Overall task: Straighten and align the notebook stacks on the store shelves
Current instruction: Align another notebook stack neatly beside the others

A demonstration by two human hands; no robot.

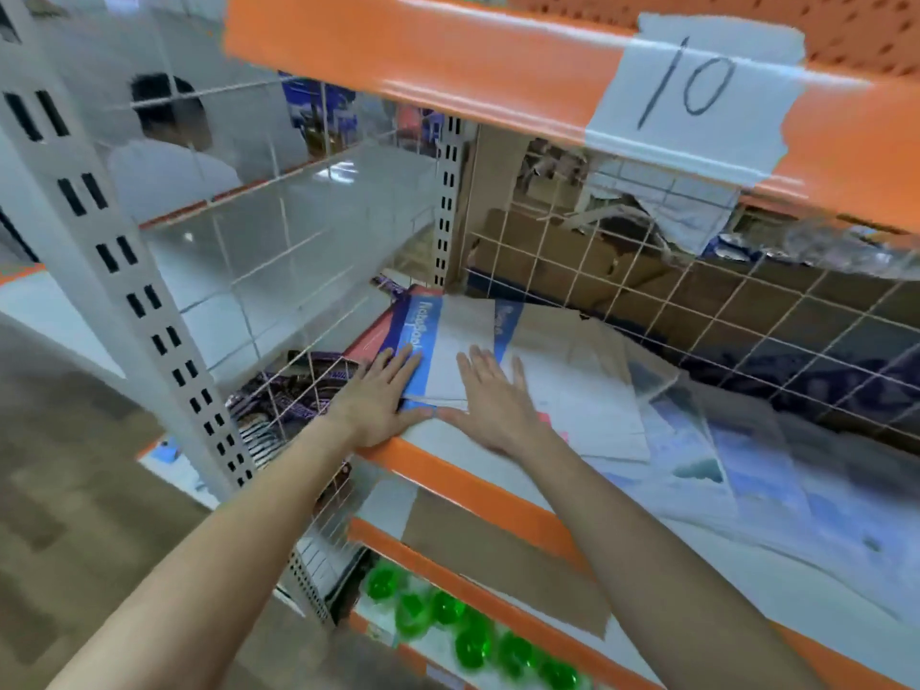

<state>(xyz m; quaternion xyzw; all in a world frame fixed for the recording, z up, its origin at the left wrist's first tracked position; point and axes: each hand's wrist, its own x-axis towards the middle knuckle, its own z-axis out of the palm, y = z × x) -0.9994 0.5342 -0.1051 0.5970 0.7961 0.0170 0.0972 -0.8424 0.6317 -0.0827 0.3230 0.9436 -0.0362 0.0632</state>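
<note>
A white metal shelving unit with orange front rails [478, 485] fills the view, its slotted white upright post [149, 311] standing at the left. White wire mesh panels [697, 311] close the back and left side of the middle shelf. The orange rail of the shelf above carries a white paper label marked "10" [697, 87].

Behind the mesh at the rear lie brown cardboard boxes [562, 261]. A brown cardboard strip [498, 560] hangs over the rail below the middle shelf.

On the middle shelf, at its left end, sits the stack of notebooks with a blue-and-white cover on top [443, 341], lying flat and slightly askew to the shelf edge. To its right, further loose notebooks with pale blue covers [707, 440] are spread unevenly along the shelf, overlapping one another.

The left hand [378, 400] lies flat with straight fingers on the stack's left front corner, thumb along its front edge. The right hand [493, 395] presses palm-down with fingers spread on the top cover, just beside the left. Neither hand grasps anything.

On the lowest shelf stand green translucent round bottles [448, 615].
</note>
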